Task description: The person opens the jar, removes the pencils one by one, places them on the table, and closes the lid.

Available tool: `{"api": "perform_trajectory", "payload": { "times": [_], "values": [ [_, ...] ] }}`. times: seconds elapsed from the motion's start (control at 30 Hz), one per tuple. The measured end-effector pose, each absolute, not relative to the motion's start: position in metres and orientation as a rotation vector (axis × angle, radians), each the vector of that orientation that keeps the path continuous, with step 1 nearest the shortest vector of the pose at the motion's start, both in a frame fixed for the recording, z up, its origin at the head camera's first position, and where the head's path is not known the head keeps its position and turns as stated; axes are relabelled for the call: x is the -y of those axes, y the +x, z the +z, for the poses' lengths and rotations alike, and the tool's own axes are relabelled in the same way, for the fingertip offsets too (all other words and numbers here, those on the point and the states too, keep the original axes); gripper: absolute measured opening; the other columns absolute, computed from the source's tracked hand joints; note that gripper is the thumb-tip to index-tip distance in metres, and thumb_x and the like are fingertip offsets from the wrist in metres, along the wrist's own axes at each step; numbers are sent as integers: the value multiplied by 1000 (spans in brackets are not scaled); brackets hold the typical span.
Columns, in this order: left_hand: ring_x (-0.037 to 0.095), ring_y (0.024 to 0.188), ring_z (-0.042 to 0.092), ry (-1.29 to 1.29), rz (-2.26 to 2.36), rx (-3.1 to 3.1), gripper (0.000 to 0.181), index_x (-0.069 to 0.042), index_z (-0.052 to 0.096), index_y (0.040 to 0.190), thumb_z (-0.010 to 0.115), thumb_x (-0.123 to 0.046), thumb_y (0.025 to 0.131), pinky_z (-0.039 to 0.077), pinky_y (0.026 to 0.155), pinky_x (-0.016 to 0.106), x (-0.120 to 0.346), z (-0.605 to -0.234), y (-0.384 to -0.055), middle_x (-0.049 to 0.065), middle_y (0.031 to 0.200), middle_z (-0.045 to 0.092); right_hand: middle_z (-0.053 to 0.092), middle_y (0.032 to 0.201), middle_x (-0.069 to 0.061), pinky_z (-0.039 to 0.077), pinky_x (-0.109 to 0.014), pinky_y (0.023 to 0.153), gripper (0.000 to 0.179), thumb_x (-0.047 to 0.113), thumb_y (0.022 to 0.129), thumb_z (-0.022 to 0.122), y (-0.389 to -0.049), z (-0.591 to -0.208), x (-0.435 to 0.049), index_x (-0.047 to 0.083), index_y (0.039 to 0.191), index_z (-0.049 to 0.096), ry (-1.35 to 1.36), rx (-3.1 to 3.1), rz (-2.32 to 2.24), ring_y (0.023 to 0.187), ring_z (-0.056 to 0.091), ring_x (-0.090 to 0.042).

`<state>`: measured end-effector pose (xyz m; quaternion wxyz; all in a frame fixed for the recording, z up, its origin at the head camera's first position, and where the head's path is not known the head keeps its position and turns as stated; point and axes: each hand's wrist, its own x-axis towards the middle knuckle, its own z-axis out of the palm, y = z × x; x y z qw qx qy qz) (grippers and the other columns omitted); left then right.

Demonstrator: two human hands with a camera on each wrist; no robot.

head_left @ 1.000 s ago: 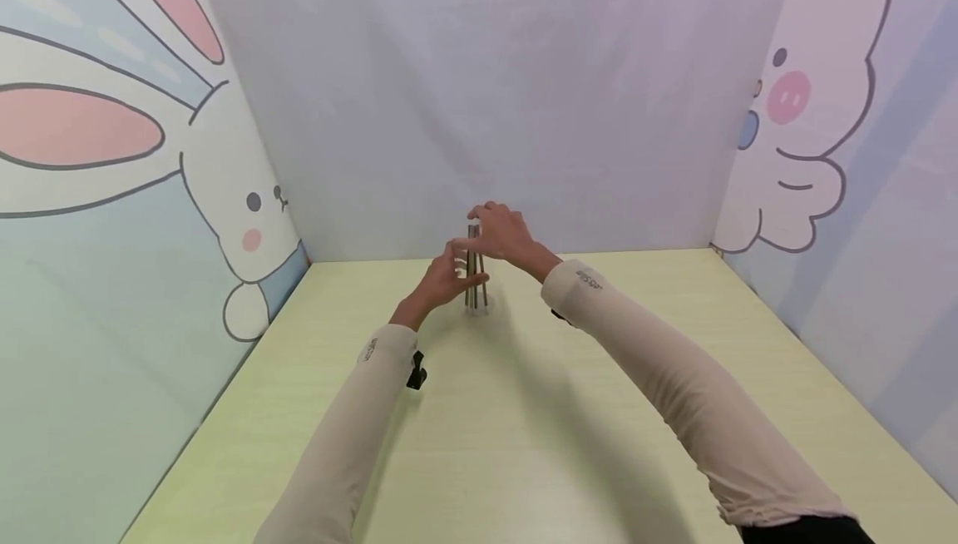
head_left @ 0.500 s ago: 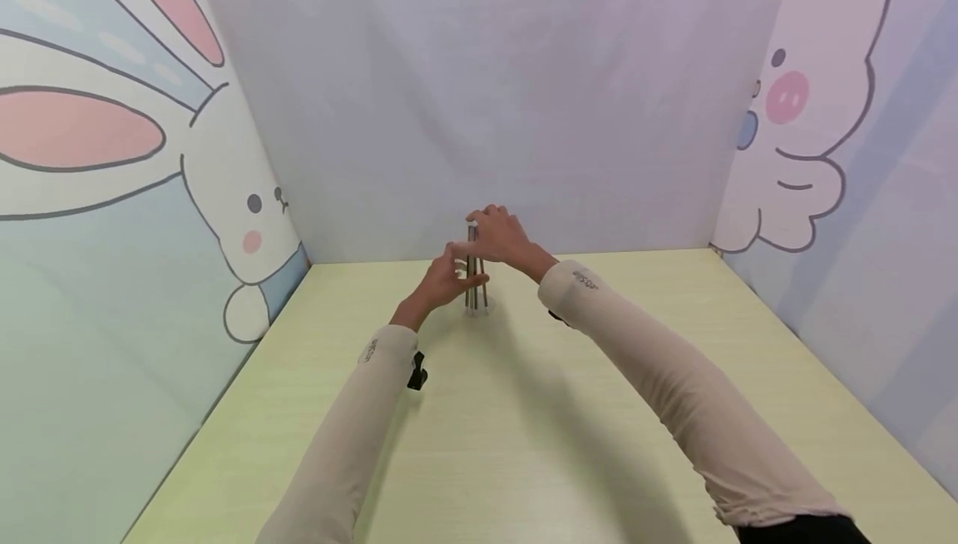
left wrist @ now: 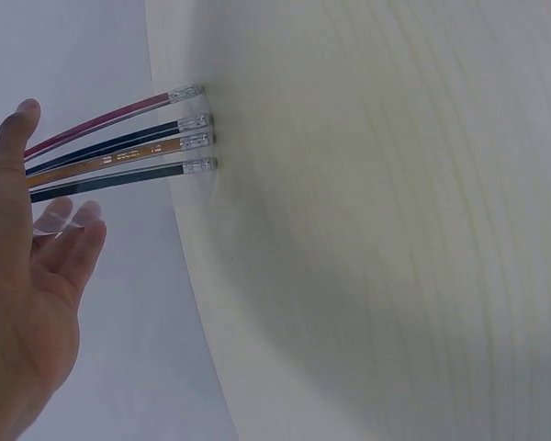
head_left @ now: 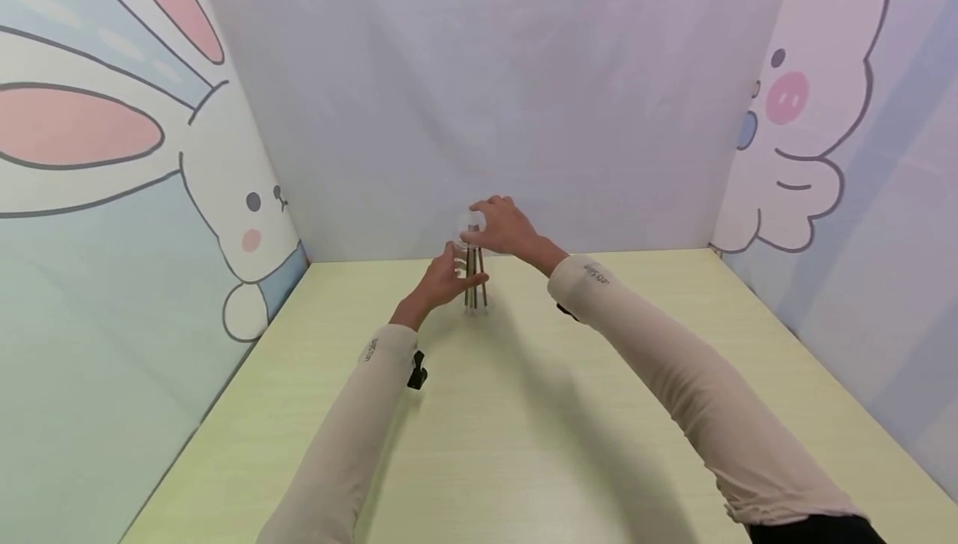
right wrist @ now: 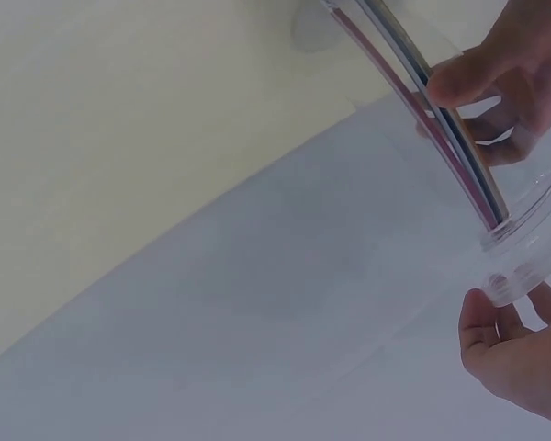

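Observation:
A tall clear jar [head_left: 481,309] stands upright near the table's back edge. Inside are several pencils [left wrist: 119,147], eraser ends down, in dark red, orange and dark shades. My left hand [head_left: 441,282] grips the jar's side, with fingers and thumb around it, as the right wrist view also confirms. At the top, my right hand [head_left: 505,228] holds a clear round lid [right wrist: 533,243] by its rim between thumb and fingers. The pencils' upper ends reach up to the lid's edge. Whether the lid still touches the jar's mouth I cannot tell.
The pale wood-grain table [head_left: 479,427] ends at a plain grey back wall [head_left: 479,95] just behind the jar. Side walls carry a cartoon rabbit [head_left: 239,170] on the left and another white cartoon animal [head_left: 808,95] on the right.
After dipping slightly, my right hand has risen a little and turned, and the clear lid now shows between its fingers. My left hand and the jar have stayed in place.

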<state>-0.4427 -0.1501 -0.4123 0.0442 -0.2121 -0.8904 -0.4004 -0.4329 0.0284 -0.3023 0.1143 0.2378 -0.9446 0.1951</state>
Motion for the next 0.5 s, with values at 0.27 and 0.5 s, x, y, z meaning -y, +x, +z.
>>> {"api": "perform_trajectory", "payload": {
  "times": [0.27, 0.5],
  "values": [
    [27, 117, 55, -614, -1243, 2728, 66, -12, 34, 124, 73, -45, 82, 49, 93, 44, 149, -410, -441, 9, 129, 50, 45, 139, -15, 41, -51, 97, 63, 47, 89, 63, -436, -305, -60, 11, 139, 49, 644, 2788, 589, 125, 41, -33],
    [29, 116, 56, -627, -1236, 2722, 66, -10, 34, 122, 74, -45, 81, 50, 92, 42, 149, -411, -442, 11, 126, 51, 46, 139, -16, 40, -53, 99, 65, 46, 88, 65, -434, -321, -86, 10, 139, 49, 640, 2821, 567, 126, 43, -34]
  ]
}}
